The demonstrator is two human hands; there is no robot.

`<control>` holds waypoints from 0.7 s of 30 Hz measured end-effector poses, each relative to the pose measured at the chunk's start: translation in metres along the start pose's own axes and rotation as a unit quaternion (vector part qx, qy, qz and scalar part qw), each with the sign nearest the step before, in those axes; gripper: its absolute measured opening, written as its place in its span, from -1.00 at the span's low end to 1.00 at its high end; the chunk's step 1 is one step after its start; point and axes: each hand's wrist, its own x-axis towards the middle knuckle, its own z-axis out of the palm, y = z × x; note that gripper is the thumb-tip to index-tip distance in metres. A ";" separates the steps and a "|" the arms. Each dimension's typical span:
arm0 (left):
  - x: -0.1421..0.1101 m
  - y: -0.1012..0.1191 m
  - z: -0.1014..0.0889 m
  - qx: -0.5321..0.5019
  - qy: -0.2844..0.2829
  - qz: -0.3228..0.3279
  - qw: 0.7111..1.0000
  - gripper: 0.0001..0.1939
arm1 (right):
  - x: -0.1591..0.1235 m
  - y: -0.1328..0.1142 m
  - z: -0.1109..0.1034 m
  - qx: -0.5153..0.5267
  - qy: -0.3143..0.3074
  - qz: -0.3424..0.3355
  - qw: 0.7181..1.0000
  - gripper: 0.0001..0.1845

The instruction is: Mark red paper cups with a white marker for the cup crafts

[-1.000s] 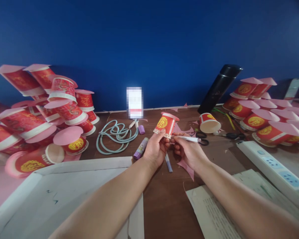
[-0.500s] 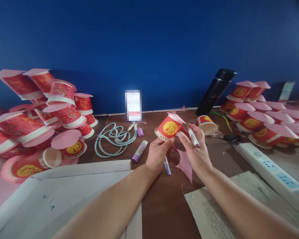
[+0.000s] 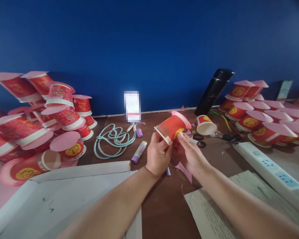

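The left hand (image 3: 158, 155) is clamping the mouth end of a tilted red paper cup (image 3: 167, 127), and the right hand (image 3: 191, 153) is pinching its side, a white pen (image 3: 193, 140) poking past the fingers. The cup is hanging above the brown table (image 3: 161, 212), its pink disc (image 3: 183, 120) facing two o'clock; a loose cup (image 3: 205, 125) is lying at its three, a purple-and-white tube (image 3: 139, 152) at its eight.

We see a red cup (image 3: 166, 126) held aloft near mid-view, inverted and tilted. We note its pink disc (image 3: 183, 118) at upper right, white rim (image 3: 161, 136) at lower left, and yellow emblem (image 3: 178, 131), partly covered. We find the pale pen (image 3: 193, 141), mostly hidden, just right of the cup.
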 end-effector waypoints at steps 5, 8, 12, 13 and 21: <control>0.001 0.001 -0.003 0.104 -0.023 0.066 0.992 -0.66 | -0.001 -0.004 0.002 0.097 -0.044 0.055 0.993 -0.76; 0.001 0.001 -0.004 0.152 -0.042 0.097 0.983 -0.59 | 0.000 -0.008 0.000 0.116 -0.062 0.059 0.990 -0.80; 0.001 0.003 -0.004 0.193 -0.070 0.111 0.972 -0.55 | -0.001 -0.013 0.002 0.115 -0.069 0.047 0.990 -0.78; 0.001 0.004 -0.004 0.196 -0.073 0.109 0.972 -0.56 | -0.001 -0.013 0.002 0.113 -0.068 0.048 0.990 -0.78; -0.001 0.008 -0.001 0.139 -0.073 0.062 0.986 -0.67 | 0.002 -0.007 -0.002 0.041 -0.039 0.058 0.997 -0.69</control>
